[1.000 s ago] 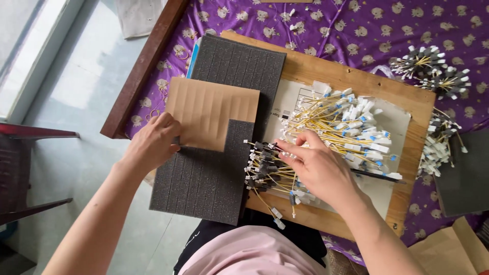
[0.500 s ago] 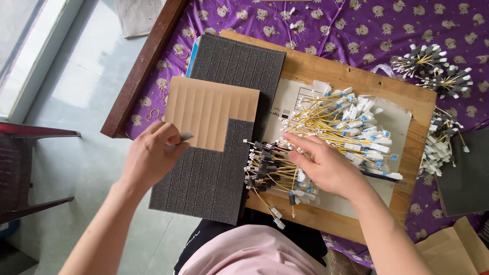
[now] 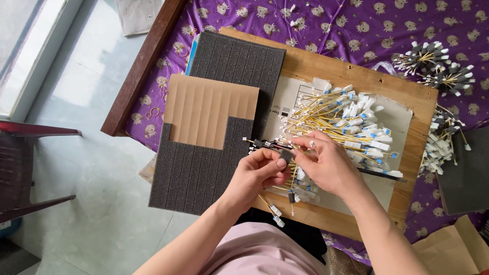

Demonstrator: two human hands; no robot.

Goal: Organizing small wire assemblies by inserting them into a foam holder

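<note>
One small dark connector (image 3: 286, 155) is pinched between the left hand (image 3: 257, 175) and right hand (image 3: 326, 164) — the yellow-wire pile (image 3: 338, 119) is largely unsorted, the slotted foam pad (image 3: 196, 170) unfilled.

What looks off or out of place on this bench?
Nothing damaged. Two oddities: the front foam sheet has part of its strips missing, baring the brown backing, and it overhangs the wooden board. A few cable ends stick out past the board's near edge, below the left hand.

Home piecework spot: wooden board (image 3: 356, 76) on a purple-clothed bed (image 3: 356, 25), tiled floor (image 3: 86, 91).
</note>
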